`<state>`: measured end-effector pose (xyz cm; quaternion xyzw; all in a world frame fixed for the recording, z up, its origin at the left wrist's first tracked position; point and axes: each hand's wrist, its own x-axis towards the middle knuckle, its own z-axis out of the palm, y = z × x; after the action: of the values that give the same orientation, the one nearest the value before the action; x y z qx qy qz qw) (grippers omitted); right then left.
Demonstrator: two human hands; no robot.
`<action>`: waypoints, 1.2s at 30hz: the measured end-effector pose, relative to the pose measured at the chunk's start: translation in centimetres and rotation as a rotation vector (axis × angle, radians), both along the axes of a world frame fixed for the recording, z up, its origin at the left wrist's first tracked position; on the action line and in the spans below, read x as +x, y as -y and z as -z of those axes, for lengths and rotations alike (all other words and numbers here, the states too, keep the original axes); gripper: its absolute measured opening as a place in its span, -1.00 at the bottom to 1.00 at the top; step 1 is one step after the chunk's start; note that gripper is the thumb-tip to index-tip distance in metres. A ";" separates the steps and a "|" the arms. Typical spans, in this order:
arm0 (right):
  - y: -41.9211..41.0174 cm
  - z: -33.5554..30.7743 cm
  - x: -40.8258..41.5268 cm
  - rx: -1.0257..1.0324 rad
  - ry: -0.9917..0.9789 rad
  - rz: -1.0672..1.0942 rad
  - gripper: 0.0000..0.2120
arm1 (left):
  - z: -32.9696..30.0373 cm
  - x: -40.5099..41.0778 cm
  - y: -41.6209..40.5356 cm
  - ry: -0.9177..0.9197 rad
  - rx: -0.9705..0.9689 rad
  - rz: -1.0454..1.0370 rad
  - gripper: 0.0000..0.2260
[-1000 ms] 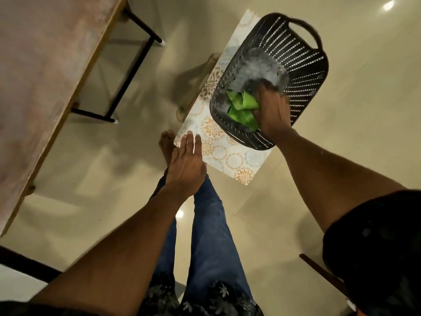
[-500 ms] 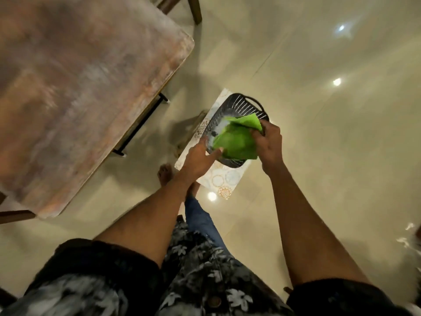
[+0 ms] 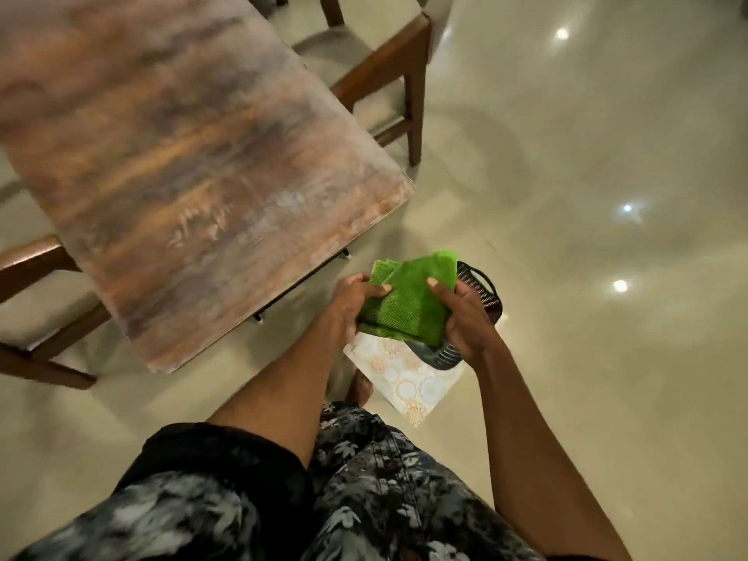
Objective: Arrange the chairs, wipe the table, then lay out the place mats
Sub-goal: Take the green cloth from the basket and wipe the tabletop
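Both hands, left hand and right hand, pinch the folded green ribbed cloth with thumbs on top, held beside the brown wooden desk. It looks light, soft and floppy; gripping the folded edges should keep its layers together.

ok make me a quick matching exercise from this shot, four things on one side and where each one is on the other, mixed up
Things:
1. green cloth
2. black basket
3. patterned mat
4. wooden chair

Places:
A. flat on the floor under the basket
B. pushed in at the table's far side
C. held in both hands
D. on the patterned mat, partly hidden by the cloth

Pairs: 1-C, 2-D, 3-A, 4-B
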<state>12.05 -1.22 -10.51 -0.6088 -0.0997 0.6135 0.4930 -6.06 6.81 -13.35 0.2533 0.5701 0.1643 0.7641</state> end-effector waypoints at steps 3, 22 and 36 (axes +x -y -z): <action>-1.5 -0.4 -3.2 0.010 -0.004 -0.123 -0.77 | -0.5 -3.2 -0.9 -0.078 0.052 -0.099 -0.65; -10.0 2.7 -29.7 -0.055 0.522 -0.699 -0.90 | 1.9 -28.5 -0.4 -0.332 0.234 -0.133 -0.65; -12.3 10.6 -37.6 -0.264 0.748 -0.743 -0.51 | 5.9 -31.4 0.3 -0.074 -0.167 -0.411 -0.47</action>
<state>-25.51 11.06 -21.11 -0.7661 -0.3989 0.4952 0.0934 -37.45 6.51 -19.23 0.0732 0.6490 0.2594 0.7114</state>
